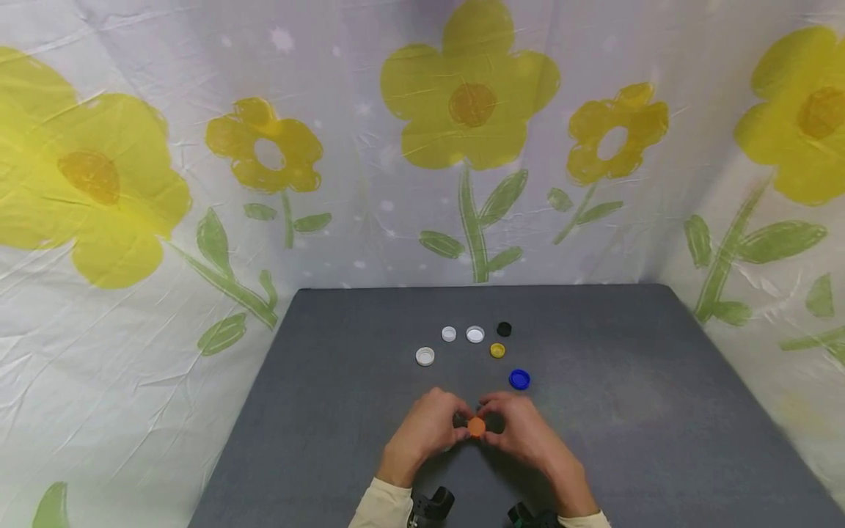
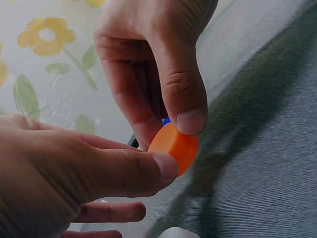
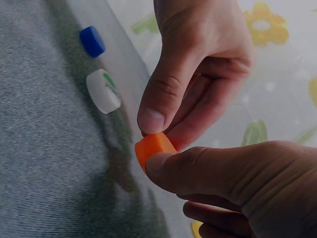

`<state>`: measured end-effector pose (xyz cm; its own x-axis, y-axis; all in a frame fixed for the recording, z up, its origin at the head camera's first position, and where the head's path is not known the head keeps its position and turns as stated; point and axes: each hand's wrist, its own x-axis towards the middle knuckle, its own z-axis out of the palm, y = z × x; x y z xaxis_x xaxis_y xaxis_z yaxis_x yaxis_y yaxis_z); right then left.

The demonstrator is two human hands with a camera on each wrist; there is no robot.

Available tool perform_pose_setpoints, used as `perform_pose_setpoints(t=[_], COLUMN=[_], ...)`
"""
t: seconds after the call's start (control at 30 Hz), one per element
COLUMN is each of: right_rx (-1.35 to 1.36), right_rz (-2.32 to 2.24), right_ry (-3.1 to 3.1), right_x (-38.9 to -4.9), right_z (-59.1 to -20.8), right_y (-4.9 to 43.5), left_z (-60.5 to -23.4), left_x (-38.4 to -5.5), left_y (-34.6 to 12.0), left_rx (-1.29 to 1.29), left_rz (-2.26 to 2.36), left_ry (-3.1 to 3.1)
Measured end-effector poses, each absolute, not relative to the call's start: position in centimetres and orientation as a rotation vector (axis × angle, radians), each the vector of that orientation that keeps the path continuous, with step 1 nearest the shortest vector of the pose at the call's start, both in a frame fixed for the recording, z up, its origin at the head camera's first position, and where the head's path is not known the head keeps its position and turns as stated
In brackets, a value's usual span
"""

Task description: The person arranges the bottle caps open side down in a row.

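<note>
An orange bottle cap (image 1: 477, 427) is held between both hands, near the middle of the table's front half. My left hand (image 1: 432, 424) pinches it between thumb and fingers from the left. From the right, my right hand (image 1: 519, 427) pinches the opposite side. The left wrist view shows the cap (image 2: 175, 148) tilted, its flat face partly covered by the left thumb (image 2: 166, 166). In the right wrist view a white cap with green print (image 3: 103, 91) and a blue cap (image 3: 92, 41) lie on the table beyond the held cap.
Past the hands lie a blue cap (image 1: 519, 379), a yellow cap (image 1: 497, 350), a black cap (image 1: 505, 328) and several white caps (image 1: 425, 356). The dark grey table (image 1: 317, 411) meets a flower-patterned curtain (image 1: 370, 242) at its back and sides.
</note>
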<state>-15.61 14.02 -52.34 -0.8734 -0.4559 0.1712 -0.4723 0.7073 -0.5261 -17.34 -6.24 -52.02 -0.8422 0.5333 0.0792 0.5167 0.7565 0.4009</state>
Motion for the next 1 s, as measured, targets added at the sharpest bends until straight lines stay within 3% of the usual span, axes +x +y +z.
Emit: perform_pose_setpoints(t=[0.6,1.0], right_rx=[0.799,0.737], right_rz=[0.826,0.853], right_ry=[-2.929,-2.985], right_x=[-15.1,-15.3], right_z=[-53.2,-52.7], right_y=[13.7,14.2], left_z=[-52.9,-52.3], left_x=[-16.7,-16.9], left_y=[-5.7,-6.1], left_rx=[1.005,0.886], left_rz=[0.533,0.555], left_ry=[2.972,2.935])
